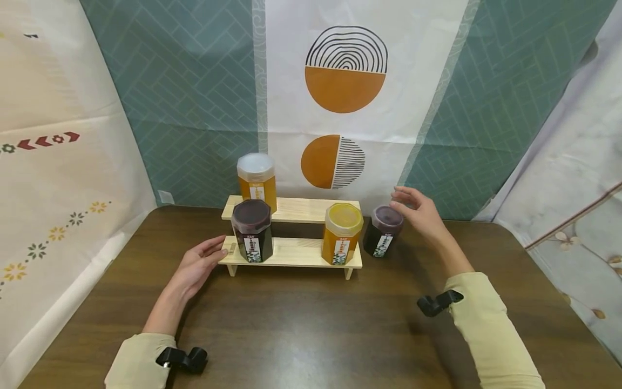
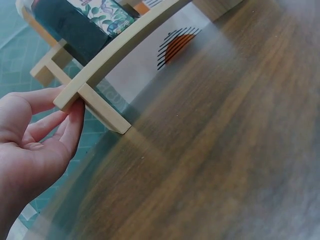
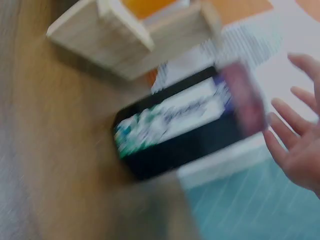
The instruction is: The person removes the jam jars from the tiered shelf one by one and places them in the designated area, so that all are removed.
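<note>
At the left end of a two-tier wooden shelf, my left hand pinches the lower board, its thumb over the edge and fingers underneath in the left wrist view. A dark jar with a purple lid stands on the table just right of the shelf. My right hand is beside that lid with fingers spread and loosely bent; in the right wrist view a fingertip comes right up to the lid's rim. On the lower tier sit another dark jar at left and a yellow jar at right.
On the upper tier, at its left, stands an amber jar with a whitish lid. The brown wooden table reaches back to a patterned cloth backdrop. More cloth hangs along both sides.
</note>
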Available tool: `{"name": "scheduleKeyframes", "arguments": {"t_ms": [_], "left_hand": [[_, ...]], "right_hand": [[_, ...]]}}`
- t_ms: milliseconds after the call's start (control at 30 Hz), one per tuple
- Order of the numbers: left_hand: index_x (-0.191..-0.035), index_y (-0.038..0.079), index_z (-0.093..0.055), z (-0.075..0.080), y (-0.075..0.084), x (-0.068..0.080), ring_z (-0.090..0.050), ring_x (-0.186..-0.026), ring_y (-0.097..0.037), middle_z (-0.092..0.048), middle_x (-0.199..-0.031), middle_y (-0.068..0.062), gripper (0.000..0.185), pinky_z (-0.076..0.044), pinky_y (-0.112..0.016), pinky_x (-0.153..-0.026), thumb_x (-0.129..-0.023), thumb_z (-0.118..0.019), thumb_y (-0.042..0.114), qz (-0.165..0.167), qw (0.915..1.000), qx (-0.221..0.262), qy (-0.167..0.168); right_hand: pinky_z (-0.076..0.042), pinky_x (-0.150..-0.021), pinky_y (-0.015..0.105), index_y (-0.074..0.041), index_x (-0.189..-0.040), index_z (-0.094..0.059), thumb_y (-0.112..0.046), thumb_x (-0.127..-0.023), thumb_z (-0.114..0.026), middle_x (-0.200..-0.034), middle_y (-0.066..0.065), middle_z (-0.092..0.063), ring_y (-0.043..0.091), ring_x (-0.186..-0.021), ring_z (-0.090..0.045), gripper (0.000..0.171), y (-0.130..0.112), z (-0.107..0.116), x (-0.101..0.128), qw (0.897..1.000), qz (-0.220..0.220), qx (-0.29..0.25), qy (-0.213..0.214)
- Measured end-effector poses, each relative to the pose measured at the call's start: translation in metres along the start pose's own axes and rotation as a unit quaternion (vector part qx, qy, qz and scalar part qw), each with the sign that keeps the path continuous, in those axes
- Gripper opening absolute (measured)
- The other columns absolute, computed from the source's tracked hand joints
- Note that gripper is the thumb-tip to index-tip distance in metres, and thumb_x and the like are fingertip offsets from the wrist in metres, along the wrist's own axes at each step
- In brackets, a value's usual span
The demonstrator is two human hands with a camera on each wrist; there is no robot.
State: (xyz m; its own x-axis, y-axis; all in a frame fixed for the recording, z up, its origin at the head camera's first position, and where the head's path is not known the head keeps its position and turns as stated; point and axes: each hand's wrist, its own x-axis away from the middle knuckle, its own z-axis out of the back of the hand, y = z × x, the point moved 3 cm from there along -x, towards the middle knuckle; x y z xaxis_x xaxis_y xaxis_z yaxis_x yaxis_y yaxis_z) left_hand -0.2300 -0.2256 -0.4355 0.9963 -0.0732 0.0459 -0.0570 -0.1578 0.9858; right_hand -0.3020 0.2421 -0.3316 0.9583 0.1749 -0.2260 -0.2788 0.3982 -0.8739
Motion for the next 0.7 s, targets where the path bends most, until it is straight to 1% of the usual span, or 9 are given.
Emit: {"name": "scheduleKeyframes", "arguments": {"t_ms": [33,100,233,300,367,467,533,700], "left_hand": [[-0.135,-0.011,-0.028,0.0,0.0,0.0,-0.053,-0.094,-0.006,-0.047,-0.115,-0.006,0.057,-0.043,-0.018,-0.08,-0.089,-0.057,0.006,0.0,1.0,-0.001,0.0],[-0.136,-0.01,-0.027,0.0,-0.001,0.0,-0.053,-0.095,-0.006,-0.044,-0.119,-0.01,0.058,-0.043,-0.018,-0.081,-0.089,-0.057,0.007,0.002,1.0,-0.003,-0.002],[-0.137,-0.008,-0.027,-0.001,-0.002,-0.001,-0.052,-0.096,-0.006,-0.038,-0.127,-0.016,0.058,-0.042,-0.019,-0.082,-0.09,-0.057,0.009,0.011,0.9999,-0.011,-0.003],[-0.137,-0.008,-0.027,-0.001,-0.002,-0.001,-0.052,-0.096,-0.006,-0.036,-0.129,-0.019,0.059,-0.042,-0.018,-0.082,-0.09,-0.057,0.01,0.012,0.9998,-0.013,-0.003],[-0.137,-0.008,-0.027,0.0,-0.002,0.0,-0.052,-0.096,-0.006,-0.035,-0.13,-0.02,0.059,-0.042,-0.018,-0.082,-0.09,-0.057,0.01,0.011,0.9998,-0.013,0.0],[-0.137,-0.008,-0.028,0.001,-0.001,0.0,-0.053,-0.096,-0.005,-0.037,-0.127,-0.018,0.059,-0.042,-0.018,-0.082,-0.089,-0.058,0.009,0.008,0.9999,-0.009,0.0],[-0.136,-0.01,-0.027,0.001,-0.001,0.0,-0.053,-0.096,-0.006,-0.041,-0.124,-0.015,0.058,-0.042,-0.018,-0.082,-0.089,-0.057,0.008,0.003,1.0,-0.005,-0.003],[-0.135,-0.011,-0.028,0.001,0.0,0.0,-0.053,-0.096,-0.006,-0.045,-0.117,-0.008,0.056,-0.043,-0.019,-0.082,-0.09,-0.056,0.005,-0.001,1.0,0.006,-0.006]], "right_hand": [[-0.031,-0.096,0.048,-0.006,-0.133,-0.043,-0.028,-0.087,-0.062,-0.126,0.018,-0.049,0.029,-0.118,-0.042,0.054,-0.008,0.0,-0.001,1.0,0.005,0.012,0.014],[-0.033,-0.095,0.046,-0.006,-0.131,-0.046,-0.031,-0.087,-0.061,-0.124,0.016,-0.051,0.027,-0.116,-0.044,0.052,-0.023,-0.001,-0.003,0.999,0.004,0.028,0.029],[-0.031,-0.096,0.045,-0.009,-0.131,-0.046,-0.036,-0.087,-0.06,-0.126,0.012,-0.05,0.023,-0.117,-0.043,0.053,-0.053,-0.011,-0.007,1.0,-0.009,0.025,0.015],[-0.03,-0.098,0.045,-0.011,-0.131,-0.047,-0.037,-0.087,-0.06,-0.127,0.011,-0.049,0.022,-0.118,-0.042,0.053,-0.068,-0.02,-0.01,1.0,-0.009,0.004,0.006],[-0.029,-0.099,0.045,-0.012,-0.131,-0.046,-0.038,-0.086,-0.06,-0.128,0.011,-0.048,0.022,-0.118,-0.041,0.053,-0.082,-0.032,-0.015,1.0,-0.003,-0.014,-0.004],[-0.029,-0.099,0.044,-0.015,-0.132,-0.045,-0.04,-0.085,-0.061,-0.128,0.009,-0.047,0.021,-0.118,-0.041,0.056,-0.1,-0.052,-0.023,0.999,-0.004,-0.031,-0.016],[-0.029,-0.099,0.042,-0.016,-0.133,-0.044,-0.039,-0.084,-0.062,-0.129,0.009,-0.047,0.02,-0.118,-0.041,0.057,-0.112,-0.067,-0.028,0.999,-0.003,-0.043,-0.027],[-0.029,-0.099,0.041,-0.015,-0.134,-0.04,-0.034,-0.084,-0.065,-0.131,0.009,-0.044,0.02,-0.12,-0.039,0.06,-0.136,-0.107,-0.04,0.993,-0.012,-0.098,-0.062]]}}
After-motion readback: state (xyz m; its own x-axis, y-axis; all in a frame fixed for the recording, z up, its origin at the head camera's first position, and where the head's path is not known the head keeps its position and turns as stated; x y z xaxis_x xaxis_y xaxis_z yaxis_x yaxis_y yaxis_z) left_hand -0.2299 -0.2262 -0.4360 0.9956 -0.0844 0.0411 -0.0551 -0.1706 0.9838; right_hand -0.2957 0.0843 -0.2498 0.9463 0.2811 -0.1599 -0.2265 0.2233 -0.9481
